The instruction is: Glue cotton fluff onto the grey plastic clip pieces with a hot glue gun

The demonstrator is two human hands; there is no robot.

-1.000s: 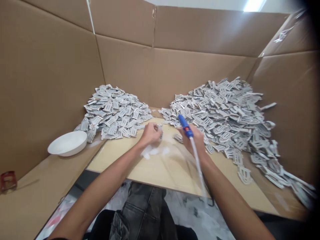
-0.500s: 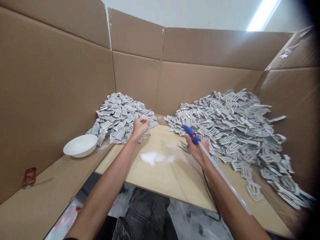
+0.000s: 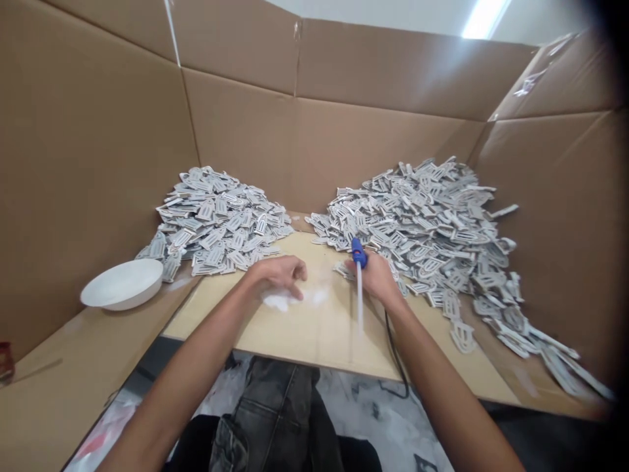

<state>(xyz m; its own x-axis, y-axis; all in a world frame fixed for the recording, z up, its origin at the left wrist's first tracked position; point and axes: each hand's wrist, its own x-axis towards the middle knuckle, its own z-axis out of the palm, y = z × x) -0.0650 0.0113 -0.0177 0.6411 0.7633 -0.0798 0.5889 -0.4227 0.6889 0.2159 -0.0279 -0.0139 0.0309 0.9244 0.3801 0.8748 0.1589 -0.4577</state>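
My right hand (image 3: 377,274) is closed round a blue hot glue gun (image 3: 358,252). A long translucent glue stick (image 3: 360,301) juts from its back towards me. My left hand (image 3: 285,272) hovers at or just over a white patch (image 3: 280,299) on the wooden board (image 3: 295,334). Its fingers are curved with the thumb apart, and I see nothing between them. Beyond my left hand rises a pile of small grey slotted pieces (image 3: 216,223). A larger pile of the same pieces (image 3: 417,223) lies behind and right of my right hand, with one piece partly hidden beside it.
A white bowl (image 3: 122,285) stands at the left on cardboard. Tall cardboard walls (image 3: 236,137) enclose the back and sides. A dark cable (image 3: 396,354) hangs over the board's front edge. A red object (image 3: 6,362) is cut off at the left border.
My left hand has come from the left pile to the white patch, its pinch loosened. The glue gun has turned so its stick points more straight towards me. The view has shifted.
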